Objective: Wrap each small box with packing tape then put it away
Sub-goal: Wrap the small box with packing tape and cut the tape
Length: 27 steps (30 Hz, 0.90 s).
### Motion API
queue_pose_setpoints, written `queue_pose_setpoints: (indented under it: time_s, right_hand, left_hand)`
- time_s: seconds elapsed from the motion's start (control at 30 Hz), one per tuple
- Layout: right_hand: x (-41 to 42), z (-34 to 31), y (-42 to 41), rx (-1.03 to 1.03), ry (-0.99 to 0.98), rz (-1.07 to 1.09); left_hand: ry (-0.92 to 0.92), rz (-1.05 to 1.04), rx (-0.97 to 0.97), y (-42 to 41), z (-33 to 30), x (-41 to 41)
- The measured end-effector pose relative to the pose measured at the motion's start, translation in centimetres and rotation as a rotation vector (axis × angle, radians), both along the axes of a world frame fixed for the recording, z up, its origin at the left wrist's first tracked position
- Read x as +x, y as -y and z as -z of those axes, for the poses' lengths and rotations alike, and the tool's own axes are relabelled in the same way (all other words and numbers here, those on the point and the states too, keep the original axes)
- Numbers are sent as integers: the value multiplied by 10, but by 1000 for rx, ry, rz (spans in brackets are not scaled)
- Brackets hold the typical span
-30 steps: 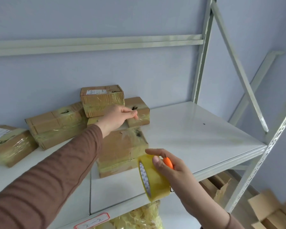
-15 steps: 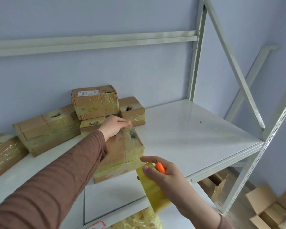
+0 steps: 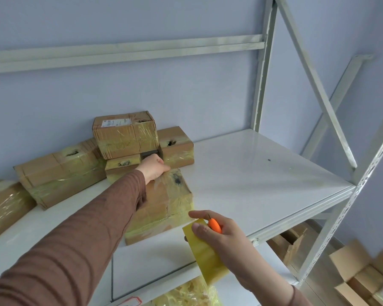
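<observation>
The left hand (image 3: 155, 168) has slid to the wrapped box's (image 3: 164, 204) far end, fingers curled over it, box's long axis running toward the right hand (image 3: 221, 233) pinching the tape roll (image 3: 205, 255).

The left hand's (image 3: 153, 167) fingers are hidden behind the front box's (image 3: 164, 208) far end. The arm covers that box's left side. The tape roll (image 3: 205, 253) shows only edge-on (its core is unseen). The label (image 3: 115, 123) print is perhaps an address, too small to read.
</observation>
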State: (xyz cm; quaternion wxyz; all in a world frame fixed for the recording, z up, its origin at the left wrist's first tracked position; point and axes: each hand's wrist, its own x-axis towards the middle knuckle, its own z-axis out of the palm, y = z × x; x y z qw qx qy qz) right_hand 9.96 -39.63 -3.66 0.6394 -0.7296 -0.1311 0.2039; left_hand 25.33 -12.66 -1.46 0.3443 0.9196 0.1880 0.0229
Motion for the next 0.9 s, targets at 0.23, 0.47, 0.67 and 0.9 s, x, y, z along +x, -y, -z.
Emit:
queue_pose_setpoints:
  time_s: [0.23,0.47,0.67,0.9]
  right_hand:
    - [0,1,2,15,-22,-5]
    - [4,3,0,44,-17,-26]
    - [9,5,-2,59,-14,-36]
    - [14,11,1,55,-16,-32]
  left_hand:
    - [359,392,-139,-12,-31,-40]
    - [-367,709,237,-9,-33,-56]
    - [-329,620,186,0,-34,-43]
    - [-288,528,-42,-4,-26,-34]
